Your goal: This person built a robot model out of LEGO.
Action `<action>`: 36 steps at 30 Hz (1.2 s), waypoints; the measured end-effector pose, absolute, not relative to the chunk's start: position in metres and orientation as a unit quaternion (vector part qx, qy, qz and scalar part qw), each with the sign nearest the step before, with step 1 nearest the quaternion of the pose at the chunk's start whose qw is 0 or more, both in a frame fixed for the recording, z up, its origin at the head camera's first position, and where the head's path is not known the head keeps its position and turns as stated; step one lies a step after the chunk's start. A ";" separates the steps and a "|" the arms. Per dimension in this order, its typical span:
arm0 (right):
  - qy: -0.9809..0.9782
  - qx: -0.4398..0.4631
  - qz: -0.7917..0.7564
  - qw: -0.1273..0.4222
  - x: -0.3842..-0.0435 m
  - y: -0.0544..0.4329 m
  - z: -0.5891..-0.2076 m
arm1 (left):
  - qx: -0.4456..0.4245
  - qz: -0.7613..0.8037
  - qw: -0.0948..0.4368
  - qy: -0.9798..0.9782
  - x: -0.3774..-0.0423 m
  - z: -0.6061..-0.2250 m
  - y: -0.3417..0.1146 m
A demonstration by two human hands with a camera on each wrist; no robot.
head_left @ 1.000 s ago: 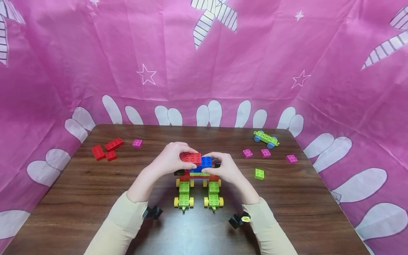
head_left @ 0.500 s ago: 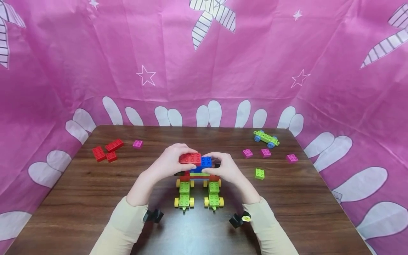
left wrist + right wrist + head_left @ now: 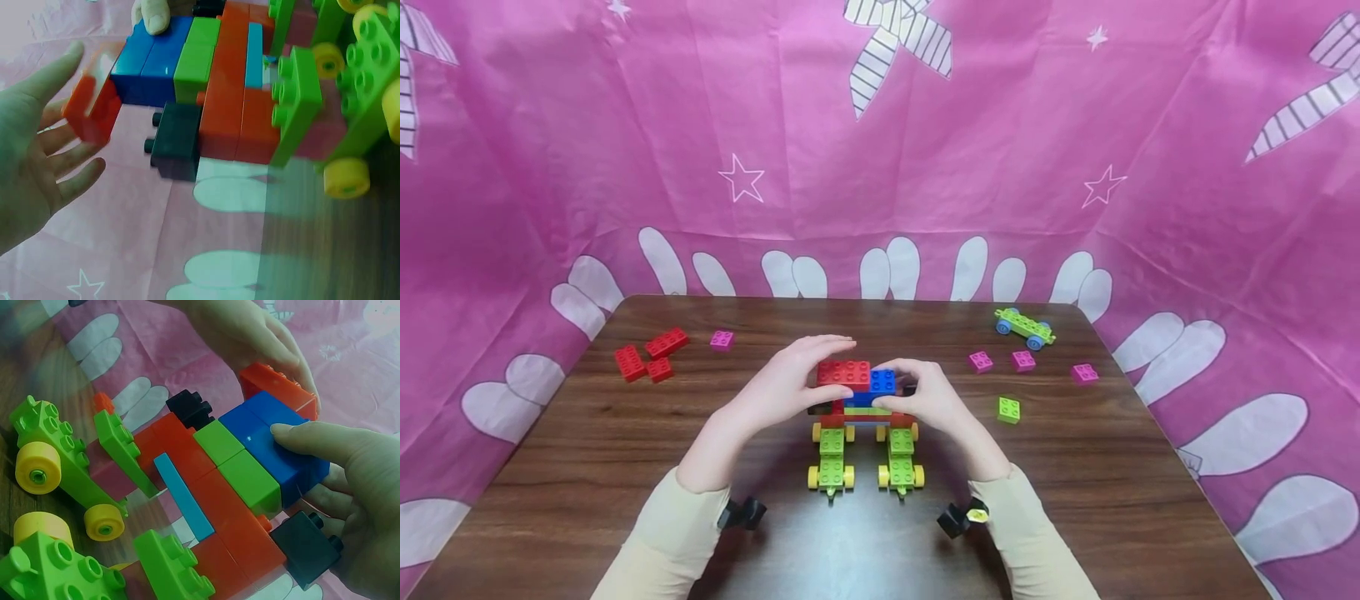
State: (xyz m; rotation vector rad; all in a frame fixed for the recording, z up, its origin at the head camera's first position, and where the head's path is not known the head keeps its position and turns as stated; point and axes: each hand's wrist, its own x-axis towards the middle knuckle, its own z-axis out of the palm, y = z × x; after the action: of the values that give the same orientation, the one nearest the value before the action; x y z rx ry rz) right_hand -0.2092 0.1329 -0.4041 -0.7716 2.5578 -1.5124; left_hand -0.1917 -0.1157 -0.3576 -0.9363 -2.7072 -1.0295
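Note:
Mid-table stands a toy-brick build: two green wheeled bases [image 3: 832,472] with yellow wheels, red bricks [image 3: 234,519] above, then green bricks [image 3: 240,469], black bricks [image 3: 175,140] at the sides, and blue bricks [image 3: 269,447]. A red brick [image 3: 844,375] lies on top at the left, overhanging the blue ones. My left hand [image 3: 778,383] is spread around that red brick, fingers extended; the left wrist view shows a gap between thumb and brick. My right hand [image 3: 934,396] pinches the blue bricks, thumb on the near face, with the fingertips partly hidden behind.
Several red bricks [image 3: 667,343] and a pink brick [image 3: 722,340] lie at the back left. To the right are several pink bricks [image 3: 1023,360], a green brick [image 3: 1009,409] and a green wheeled base [image 3: 1024,327] with blue wheels. A pink curtain [image 3: 880,167] hangs behind the table.
My left hand has loosened from the top red brick, its fingers opening and shifting slightly left. The right hand keeps its hold on the blue bricks, and the build stays in place.

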 end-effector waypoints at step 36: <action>0.836 -0.223 -0.500 0.049 -0.206 0.131 -0.401 | -0.175 -0.233 0.305 -0.906 -0.215 -0.383 -0.342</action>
State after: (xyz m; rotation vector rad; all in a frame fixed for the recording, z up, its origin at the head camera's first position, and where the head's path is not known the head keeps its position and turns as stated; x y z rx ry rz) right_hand -0.2064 0.1306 -0.4008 -0.6790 2.5467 -1.5239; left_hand -0.2152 -0.3415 -0.3835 -0.4645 -2.3997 -0.6176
